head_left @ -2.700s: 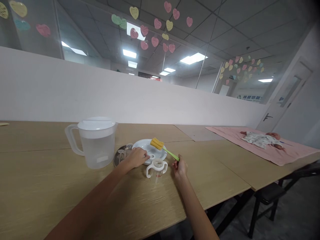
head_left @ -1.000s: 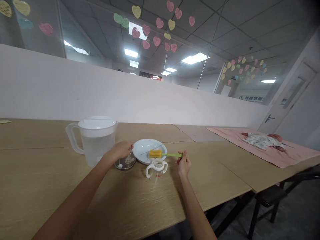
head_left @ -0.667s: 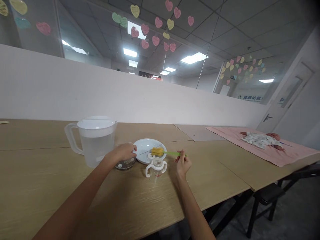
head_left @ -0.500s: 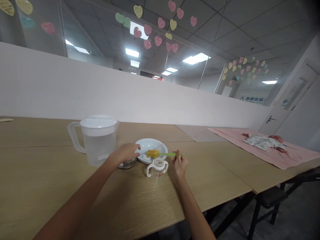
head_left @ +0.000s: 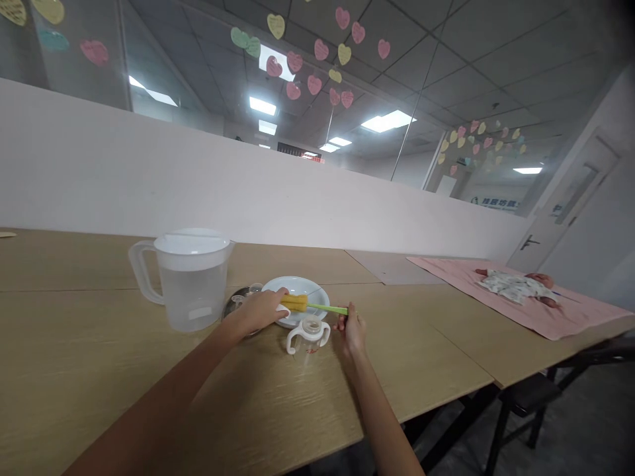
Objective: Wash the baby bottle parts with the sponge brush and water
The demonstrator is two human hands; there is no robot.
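My right hand (head_left: pixel 353 330) grips the green handle of a bottle brush (head_left: pixel 327 308). The brush's yellow sponge head lies over a white plate (head_left: pixel 317 291), against the fingers of my left hand (head_left: pixel 262 311). Those fingers are closed on a small white piece (head_left: pixel 283 309), mostly covered, so its kind is unclear. In front of the plate a clear baby bottle (head_left: pixel 308 338) with two white handles stands upright and uncapped. Partly behind my left hand is a round metal dish (head_left: pixel 229 308) with small clear parts in it.
A large translucent measuring jug (head_left: pixel 194 291) holding water stands left of the dish. At the far right of the table a baby doll (head_left: pixel 513 285) in patterned clothes lies on a pink cloth (head_left: pixel 550 324). A dark stool (head_left: pixel 528 396) is beside the table's front edge.
My left hand has closed on the small white piece from the plate and brought it against the sponge. The brush has shifted slightly left with my right hand. The view has turned a little.
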